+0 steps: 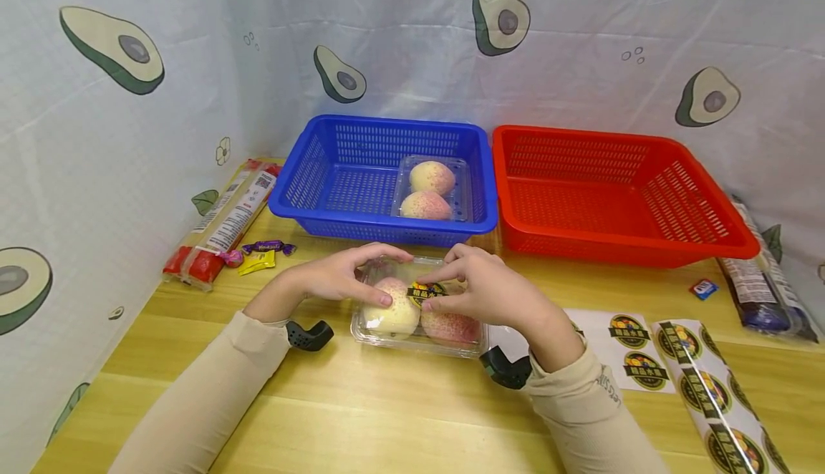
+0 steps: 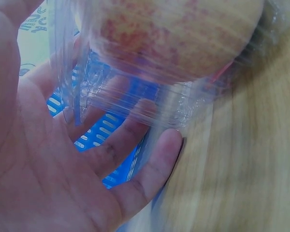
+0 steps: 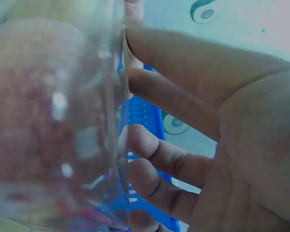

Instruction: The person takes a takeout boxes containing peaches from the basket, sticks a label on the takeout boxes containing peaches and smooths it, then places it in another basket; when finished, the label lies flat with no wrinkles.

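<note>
Clear box point(image 1: 419, 346) on the table point(image 1: 380, 417), in front of the person; clock directions are taken from the box, with 12 pointing away from the person. Two peaches lie side by side within: the pale peach point(image 1: 393, 318) toward 9 o'clock, the redder peach point(image 1: 451, 328) toward 3. A round sticker point(image 1: 425, 293) with a dark banner lies at the middle of the lid; whether it is fully stuck down cannot be told.

Left hand point(image 1: 348, 275) spread wide at the 9 o'clock end of the box, thumb on the lid above the pale peach, fingers at the far side. Right hand point(image 1: 490, 284) held narrow over the lid, thumb and forefinger holding the sticker at its edges; in the right wrist view its other fingers are bent.

Toward 11 to 12 o'clock, a blue basket point(image 1: 387, 229) contains a second box point(image 1: 460, 202) with two more peaches point(image 1: 430, 189). At 2 o'clock, a red basket point(image 1: 625, 250) stands just beside the blue one.

Between 9 and 10 o'clock lie purple point(image 1: 267, 246), yellow point(image 1: 256, 263) and pink point(image 1: 230, 258) candies, near a red-ended packet point(image 1: 225, 223). Between 3 and 4 o'clock: a sticker sheet point(image 1: 612, 352) and, beside it, a glossy sticker strip point(image 1: 715, 395). At 3 o'clock: a small wrapped sweet point(image 1: 704, 288) and a dark packet point(image 1: 757, 288). An avocado-patterned curtain point(image 1: 419, 80) forms the background.
</note>
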{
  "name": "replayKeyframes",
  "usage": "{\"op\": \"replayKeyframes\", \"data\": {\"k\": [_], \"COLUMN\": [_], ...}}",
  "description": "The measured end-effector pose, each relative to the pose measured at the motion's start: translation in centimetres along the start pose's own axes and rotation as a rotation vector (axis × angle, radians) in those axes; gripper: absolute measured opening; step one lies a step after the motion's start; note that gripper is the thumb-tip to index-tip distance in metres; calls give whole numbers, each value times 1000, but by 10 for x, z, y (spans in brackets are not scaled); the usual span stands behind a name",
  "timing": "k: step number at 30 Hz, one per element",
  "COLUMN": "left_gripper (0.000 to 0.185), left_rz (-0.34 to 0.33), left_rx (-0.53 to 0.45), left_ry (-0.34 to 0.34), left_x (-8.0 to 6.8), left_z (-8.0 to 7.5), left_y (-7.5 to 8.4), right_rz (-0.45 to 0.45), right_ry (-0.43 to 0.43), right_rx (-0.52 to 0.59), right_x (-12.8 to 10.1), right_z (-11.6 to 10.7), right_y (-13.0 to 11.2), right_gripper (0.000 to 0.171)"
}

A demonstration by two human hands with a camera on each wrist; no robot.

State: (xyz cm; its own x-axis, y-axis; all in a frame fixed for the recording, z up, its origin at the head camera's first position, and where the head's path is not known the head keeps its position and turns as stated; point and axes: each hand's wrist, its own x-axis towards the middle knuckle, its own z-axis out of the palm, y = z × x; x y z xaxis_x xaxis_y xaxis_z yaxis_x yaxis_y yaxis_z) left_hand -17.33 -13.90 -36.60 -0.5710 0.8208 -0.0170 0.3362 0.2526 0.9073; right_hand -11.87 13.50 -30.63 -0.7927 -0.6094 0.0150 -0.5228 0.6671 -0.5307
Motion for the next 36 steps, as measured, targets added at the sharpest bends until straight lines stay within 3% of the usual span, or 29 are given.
{"op": "replayKeyframes", "data": {"k": [9,16,21,27,32,36], "left_gripper": [70,70,69,65,58,47], "left_rz": [3,1,-2,61,132,189], "left_rx": [9,127,149,92,53,2], "left_ry": [9,31,60,129,248,471], "left_x": [0,-4,-13,-33,-50,-61], "left_z": [0,-4,-16,-38,-54,-65], "left_y": [-1,9,20,36,43,42], "right_rz": [12,-30,-19,-30,-38,-45], "right_ry": [-13,-68,-92,-99,-106,-111], "right_rx": [64,127,168,164,166,163], "right_x": [1,-3,-6,-8,-8,-8], "right_z": [0,-7,-13,-17,-17,-16], "right_y": [3,9,13,17,19,20], "right_gripper": [32,35,35,36,36,37]}}
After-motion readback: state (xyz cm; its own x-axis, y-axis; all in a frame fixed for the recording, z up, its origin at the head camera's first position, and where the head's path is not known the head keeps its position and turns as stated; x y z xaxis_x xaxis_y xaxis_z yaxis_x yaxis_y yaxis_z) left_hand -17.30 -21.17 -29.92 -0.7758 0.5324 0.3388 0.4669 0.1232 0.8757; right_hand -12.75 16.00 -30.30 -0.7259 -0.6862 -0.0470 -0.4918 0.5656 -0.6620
